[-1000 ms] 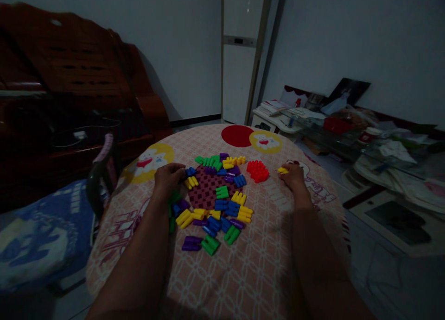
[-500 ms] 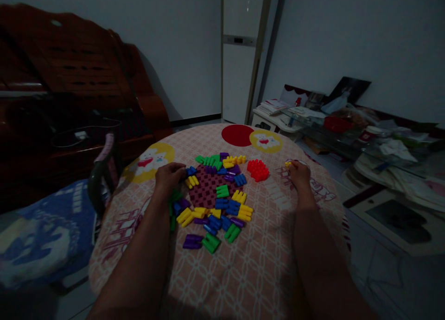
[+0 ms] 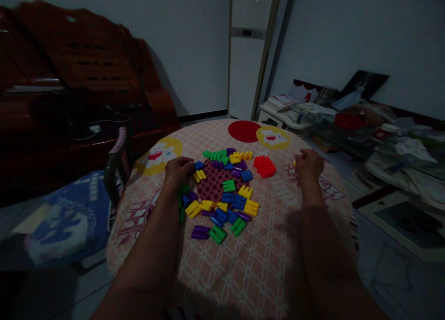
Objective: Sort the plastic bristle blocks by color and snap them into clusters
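Note:
Over the left part of the pile my left hand [image 3: 179, 171] is closed, its fingertips at the near end of a blue building block [image 3: 199, 165]. A yellow building block [image 3: 199, 175] lies just below it. Out to the right, apart from the pile, my right hand [image 3: 309, 166] is curled with a small yellow block [image 3: 295, 163] at its fingertips, mostly hidden by the fingers. Between the hands lie several plastic blocks, among them a green block [image 3: 228, 185] and a purple block [image 3: 200, 232]. A cluster of red blocks [image 3: 264, 166] sits nearest my right hand.
The round table [image 3: 257, 260] wears a patterned pink cloth. A chair [image 3: 116, 172] with a blue cushion [image 3: 74, 218] stands at the left, before a wooden sofa [image 3: 86, 74]. On the right, a glass-topped cabinet [image 3: 323, 125] carries papers and clutter. A tall white appliance [image 3: 246, 70] stands behind.
The view has shifted slightly, so everything sits further right and higher. My right hand has risen and turned a little, covering more of the yellow block. My left hand keeps its place by the blue block.

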Demonstrator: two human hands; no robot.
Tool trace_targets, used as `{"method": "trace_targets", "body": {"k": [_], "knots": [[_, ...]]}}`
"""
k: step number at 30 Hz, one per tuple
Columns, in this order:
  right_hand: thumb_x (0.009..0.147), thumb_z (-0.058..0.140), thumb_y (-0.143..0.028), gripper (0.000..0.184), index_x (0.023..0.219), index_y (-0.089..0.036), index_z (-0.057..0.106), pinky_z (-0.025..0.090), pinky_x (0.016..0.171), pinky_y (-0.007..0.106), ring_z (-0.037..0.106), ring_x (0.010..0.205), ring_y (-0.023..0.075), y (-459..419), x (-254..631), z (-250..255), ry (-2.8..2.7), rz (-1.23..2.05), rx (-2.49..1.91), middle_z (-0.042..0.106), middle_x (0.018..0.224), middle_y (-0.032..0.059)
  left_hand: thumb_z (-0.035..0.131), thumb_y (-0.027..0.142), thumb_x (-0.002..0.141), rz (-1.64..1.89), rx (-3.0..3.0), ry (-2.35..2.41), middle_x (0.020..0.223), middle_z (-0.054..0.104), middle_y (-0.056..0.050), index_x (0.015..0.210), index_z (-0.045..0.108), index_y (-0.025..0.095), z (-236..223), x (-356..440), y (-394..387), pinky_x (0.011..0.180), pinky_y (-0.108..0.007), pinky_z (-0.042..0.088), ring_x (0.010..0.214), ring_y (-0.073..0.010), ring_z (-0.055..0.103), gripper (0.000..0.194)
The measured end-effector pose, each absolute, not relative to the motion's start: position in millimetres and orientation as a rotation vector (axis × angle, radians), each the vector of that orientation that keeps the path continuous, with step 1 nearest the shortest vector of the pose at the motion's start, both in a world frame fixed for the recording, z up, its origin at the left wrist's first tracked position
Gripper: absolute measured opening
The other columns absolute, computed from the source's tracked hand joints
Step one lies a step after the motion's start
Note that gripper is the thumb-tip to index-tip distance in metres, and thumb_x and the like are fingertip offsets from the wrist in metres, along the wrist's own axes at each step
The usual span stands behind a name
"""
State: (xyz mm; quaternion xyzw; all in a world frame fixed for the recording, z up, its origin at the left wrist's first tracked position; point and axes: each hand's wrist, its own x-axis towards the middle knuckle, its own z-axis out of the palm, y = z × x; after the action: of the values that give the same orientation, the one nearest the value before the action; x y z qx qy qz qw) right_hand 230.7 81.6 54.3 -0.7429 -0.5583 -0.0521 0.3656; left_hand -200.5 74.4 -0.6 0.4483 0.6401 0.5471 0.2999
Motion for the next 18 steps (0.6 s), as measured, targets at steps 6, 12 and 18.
{"method": "trace_targets", "body": {"k": [6, 12, 18], "knots": [[0.077, 0.064, -0.029, 0.019, 0.068, -0.014, 0.071, 0.04, 0.059, 0.025, 0.058, 0.06, 0.0142, 48.7, 161.1, 100.5, -2.32, 0.786, -1.567, 0.064, 0.061, 0.0014, 0.071, 0.033, 0.055, 1.446, 1.172, 1.668, 0.063, 0.068, -0.003, 0.082, 0.073, 0.013, 0.3, -201.2, 75.0, 0.058, -0.026, 0.05, 0.058, -0.0162, 0.062, 0.034], [0.064, 0.079, -0.027, 0.016, 0.061, -0.015, 0.068, 0.031, 0.052, 0.024, 0.052, 0.056, 0.0125, 21.0, 101.5, 84.6, -2.895, 0.8, -1.512, 0.059, 0.056, -0.0008, 0.071, 0.037, 0.055, 1.445, 1.172, 1.638, 0.064, 0.068, -0.003, 0.084, 0.074, 0.012, 1.1, -202.5, 74.1, 0.059, -0.025, 0.05, 0.058, -0.0151, 0.061, 0.039], [0.067, 0.07, -0.019, 0.007, 0.067, -0.018, 0.063, 0.029, 0.053, 0.022, 0.05, 0.061, 0.0113, 23.7, 102.6, 79.4, -2.803, 0.753, -1.343, 0.059, 0.065, -0.002, 0.071, 0.034, 0.053, 1.404, 1.14, 1.66, 0.066, 0.069, -0.003, 0.083, 0.073, 0.013, 11.0, -198.2, 67.5, 0.057, -0.025, 0.049, 0.06, -0.0153, 0.061, 0.037]]}}
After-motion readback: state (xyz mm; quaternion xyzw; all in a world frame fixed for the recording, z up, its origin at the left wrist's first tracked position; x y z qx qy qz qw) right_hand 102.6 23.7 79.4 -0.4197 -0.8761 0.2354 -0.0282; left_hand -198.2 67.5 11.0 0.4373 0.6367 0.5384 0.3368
